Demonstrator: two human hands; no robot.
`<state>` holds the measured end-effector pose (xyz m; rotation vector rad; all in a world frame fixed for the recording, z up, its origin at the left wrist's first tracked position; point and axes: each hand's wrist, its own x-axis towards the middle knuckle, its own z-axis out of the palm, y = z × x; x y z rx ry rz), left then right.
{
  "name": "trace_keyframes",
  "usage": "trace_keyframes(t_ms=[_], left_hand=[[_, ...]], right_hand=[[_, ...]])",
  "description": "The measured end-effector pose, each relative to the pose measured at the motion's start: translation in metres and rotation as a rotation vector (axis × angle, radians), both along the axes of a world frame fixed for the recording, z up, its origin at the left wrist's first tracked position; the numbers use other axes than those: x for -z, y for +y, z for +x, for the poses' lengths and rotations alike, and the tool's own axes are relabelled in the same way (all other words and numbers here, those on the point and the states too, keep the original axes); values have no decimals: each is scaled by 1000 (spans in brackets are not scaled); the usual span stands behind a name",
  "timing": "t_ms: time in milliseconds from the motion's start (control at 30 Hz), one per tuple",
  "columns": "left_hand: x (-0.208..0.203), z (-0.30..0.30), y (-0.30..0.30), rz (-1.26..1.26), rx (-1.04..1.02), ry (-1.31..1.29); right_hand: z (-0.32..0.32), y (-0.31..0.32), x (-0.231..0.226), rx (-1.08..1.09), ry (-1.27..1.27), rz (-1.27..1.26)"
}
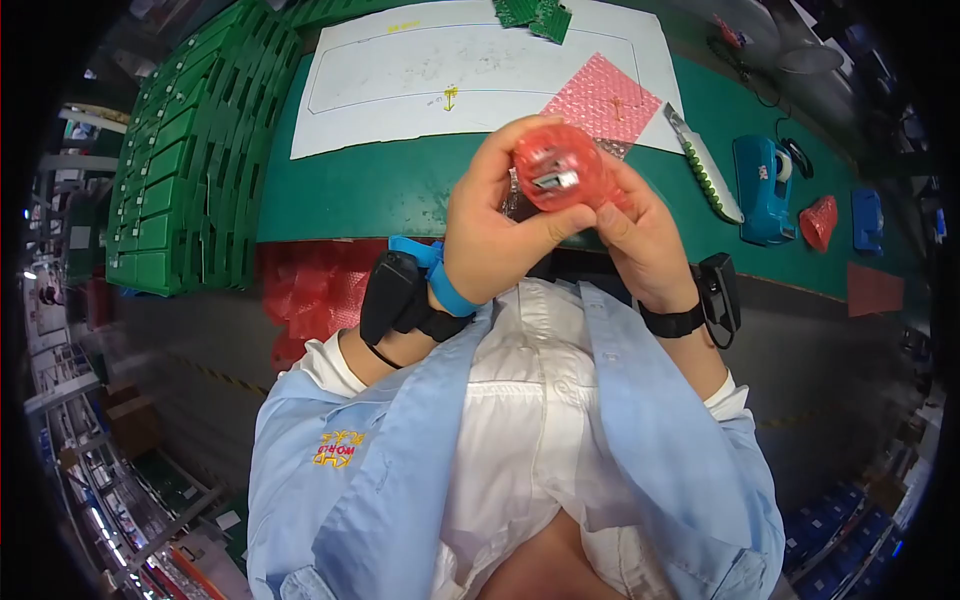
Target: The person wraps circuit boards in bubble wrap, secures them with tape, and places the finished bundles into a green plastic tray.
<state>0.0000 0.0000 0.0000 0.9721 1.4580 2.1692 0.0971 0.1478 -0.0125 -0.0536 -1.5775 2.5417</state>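
Above the near edge of the green bench, both hands hold a rounded bundle of red bubble wrap (pixel 545 165). Something shiny and silvery shows through the wrap; what it is I cannot make out. My left hand (pixel 505 215) grips the bundle from the left, fingers curled round the far side and thumb along the near side. On the right, my right hand (pixel 645 235) pinches the gathered end of the wrap between thumb and fingers. Just beyond the hands lies a flat sheet of red bubble wrap (pixel 600 95), partly on a white sheet (pixel 400 65).
Green plastic trays (pixel 165 180) stack high at the left. Green circuit boards (pixel 545 18) lie at the far edge. To the right are a utility knife (pixel 705 170), a blue tape dispenser (pixel 757 200) and a small red-wrapped piece (pixel 819 222). Red bubble wrap (pixel 310 290) hangs below the bench edge.
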Motion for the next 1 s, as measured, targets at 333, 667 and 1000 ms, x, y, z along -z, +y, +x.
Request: trace_keyframes(t_ms=[333,667,1000], left_hand=[[3,-19,-8,-41,-150,699],[3,-25,-7,10,-150,945],[4,-14,-4,42,-6,794]], right_hand=[[1,-1,5,-4,-37,107],[-2,-10,7,185,145,402],[-2,-2,-5,118,114,760]])
